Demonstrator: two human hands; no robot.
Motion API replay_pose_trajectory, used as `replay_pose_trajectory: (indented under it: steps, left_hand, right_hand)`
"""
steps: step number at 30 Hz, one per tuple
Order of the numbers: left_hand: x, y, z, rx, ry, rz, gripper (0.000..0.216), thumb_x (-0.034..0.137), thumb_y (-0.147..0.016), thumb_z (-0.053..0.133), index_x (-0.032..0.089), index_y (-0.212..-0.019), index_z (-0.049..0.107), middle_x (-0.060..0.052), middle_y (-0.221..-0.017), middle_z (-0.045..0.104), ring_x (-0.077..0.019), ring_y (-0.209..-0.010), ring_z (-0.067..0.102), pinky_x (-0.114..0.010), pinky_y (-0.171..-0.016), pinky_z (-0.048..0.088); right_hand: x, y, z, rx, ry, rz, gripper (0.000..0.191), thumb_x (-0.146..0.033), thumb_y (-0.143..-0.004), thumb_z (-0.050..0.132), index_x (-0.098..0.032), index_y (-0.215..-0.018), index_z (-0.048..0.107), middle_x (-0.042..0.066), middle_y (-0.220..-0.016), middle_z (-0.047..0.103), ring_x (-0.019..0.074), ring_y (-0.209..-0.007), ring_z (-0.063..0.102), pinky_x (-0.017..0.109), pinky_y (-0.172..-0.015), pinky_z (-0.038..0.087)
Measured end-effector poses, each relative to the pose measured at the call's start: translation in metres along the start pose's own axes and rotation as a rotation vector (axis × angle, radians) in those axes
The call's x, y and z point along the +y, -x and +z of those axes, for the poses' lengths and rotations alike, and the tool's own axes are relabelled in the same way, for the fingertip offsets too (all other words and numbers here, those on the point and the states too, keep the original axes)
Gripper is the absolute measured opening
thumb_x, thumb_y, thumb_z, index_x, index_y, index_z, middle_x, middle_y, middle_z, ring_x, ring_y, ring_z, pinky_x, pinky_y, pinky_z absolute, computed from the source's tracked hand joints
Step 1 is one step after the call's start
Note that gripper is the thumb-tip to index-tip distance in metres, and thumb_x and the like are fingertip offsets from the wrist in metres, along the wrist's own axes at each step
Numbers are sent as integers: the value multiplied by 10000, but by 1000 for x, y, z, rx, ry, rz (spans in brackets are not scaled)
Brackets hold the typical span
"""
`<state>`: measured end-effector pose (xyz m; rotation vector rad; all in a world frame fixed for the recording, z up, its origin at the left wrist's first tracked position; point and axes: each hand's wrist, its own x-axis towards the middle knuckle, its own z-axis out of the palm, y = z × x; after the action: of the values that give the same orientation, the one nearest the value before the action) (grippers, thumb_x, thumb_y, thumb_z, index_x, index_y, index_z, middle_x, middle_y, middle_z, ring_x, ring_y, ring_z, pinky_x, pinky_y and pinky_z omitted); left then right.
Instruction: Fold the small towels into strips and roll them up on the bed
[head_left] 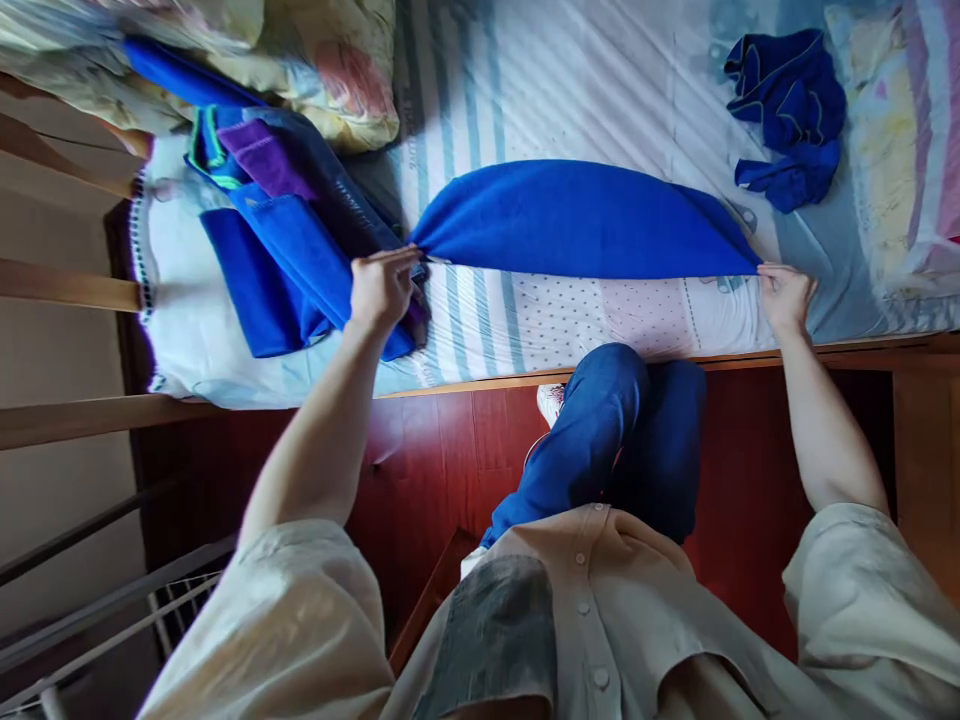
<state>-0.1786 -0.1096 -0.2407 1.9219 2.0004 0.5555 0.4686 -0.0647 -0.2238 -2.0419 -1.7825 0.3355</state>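
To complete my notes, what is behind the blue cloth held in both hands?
A striped bed sheet shows around the blue cloth; whatever lies directly behind it is covered from view.

The one camera looks from the head, down and forward — quite close to the near edge of the bed [472, 379].

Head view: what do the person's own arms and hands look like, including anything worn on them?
The left hand and right hand are bare, with no gloves or wristbands showing. Loose, wide beige short sleeves leave the forearms uncovered; they belong to a buttoned shirt with a dark grey panel.
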Motion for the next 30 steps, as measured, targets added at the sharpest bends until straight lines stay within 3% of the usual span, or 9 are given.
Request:
replay_pose_trajectory:
  steps: [4,6,9,12,14,18,23,30]
  left_hand:
    - [-15,27,58,-185,-26,-99,344,109,-907,484,103,-1019,809,-104,-1181,811,-233,-1188,745,-426,-1138,550]
    - [-20,36,74,-232,-66,-130,332,134,-900,500,136,-991,819,-120,-1146,815,-276,-1165,747,-463,-1106,562]
    - [-26,43,85,-190,-133,-78,323,183,-907,520,191,-1037,816,-132,-1220,790,-323,-1259,684,-522,-1117,525]
    - [-29,42,89,-169,-173,34,322,210,-926,499,223,-1026,804,-127,-1288,755,-335,-1311,617,-528,-1122,489]
    - [-32,41,91,-207,-173,61,331,219,-932,472,214,-993,797,-144,-1196,760,-331,-1215,640,-502,-1061,514]
    - [-39,50,88,-237,-152,0,335,246,-930,464,195,-1002,787,-150,-985,723,-319,-1073,655,-457,-976,542]
    - [-45,87,73,-267,-168,-50,272,269,-909,514,225,-929,782,-134,-877,692,-327,-1037,664,-471,-964,523]
    - [-44,124,71,-310,-196,-114,373,222,-929,445,206,-1031,804,-189,-1072,745,-353,-1079,679,-518,-1008,482]
  right_hand:
    - [25,32,49,-153,16,73,290,-29,-841,551,-203,-861,782,118,-1053,811,285,-1139,745,462,-1121,535]
    - [36,45,64,-228,51,96,301,-34,-837,553,-214,-888,789,106,-1066,803,287,-1150,737,462,-1121,536]
    - [47,54,76,-286,131,71,321,-63,-870,557,-216,-999,807,111,-1184,781,292,-1190,709,449,-1128,532]
    - [54,54,79,-301,197,-16,355,-91,-905,529,-203,-1102,803,134,-1243,758,317,-1224,666,483,-1126,519]
    - [58,52,79,-307,227,-50,377,-95,-917,496,-199,-1114,800,138,-1225,757,315,-1216,652,481,-1117,511]
    - [63,52,72,-290,283,-4,404,-99,-912,463,-203,-1108,801,118,-1184,764,297,-1155,667,453,-1071,533]
    - [64,67,59,-372,326,-26,454,-79,-876,469,-202,-1153,808,113,-1156,794,299,-1147,694,459,-1073,557]
    - [57,88,51,-506,409,-6,489,-94,-901,470,-196,-1246,802,124,-1344,758,328,-1200,726,505,-1076,586]
